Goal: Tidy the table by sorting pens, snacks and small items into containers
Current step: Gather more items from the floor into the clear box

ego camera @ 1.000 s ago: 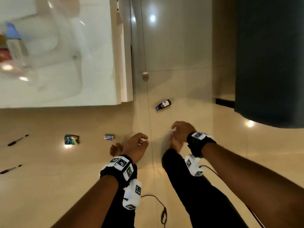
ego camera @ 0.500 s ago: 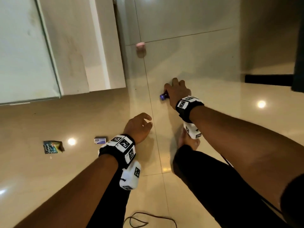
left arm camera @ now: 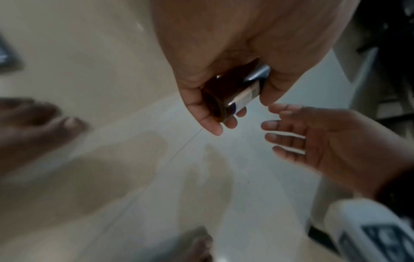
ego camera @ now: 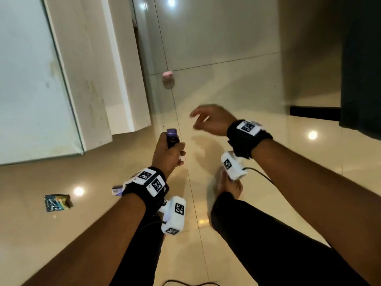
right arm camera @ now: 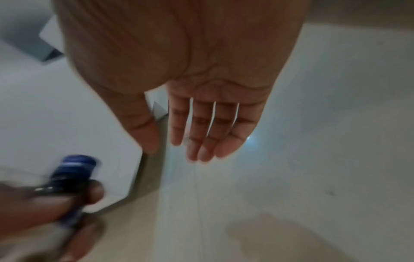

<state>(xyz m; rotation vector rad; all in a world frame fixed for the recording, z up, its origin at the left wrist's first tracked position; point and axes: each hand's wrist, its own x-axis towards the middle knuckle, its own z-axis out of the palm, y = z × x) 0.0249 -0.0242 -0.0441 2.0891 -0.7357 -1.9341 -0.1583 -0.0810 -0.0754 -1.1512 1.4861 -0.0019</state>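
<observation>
My left hand grips a small dark brown bottle with a purple-blue cap above the tiled floor. In the left wrist view the fingers curl round the bottle, whose white and blue label shows. My right hand hovers to the right of the bottle, fingers straight and holding nothing; the right wrist view shows its bare palm and the blurred bottle at lower left. A green snack packet and a small white and purple box lie on the floor at left.
A white table with a glass top stands at upper left. A small pink round item lies on the floor farther ahead. A dark curtain or furniture fills the right edge. My bare feet and black trousers are below, with a cable.
The right hand reached the bottle on the floor; now the bottle is in my left hand and the right hand has let go and opened. The view moved closer to the floor.
</observation>
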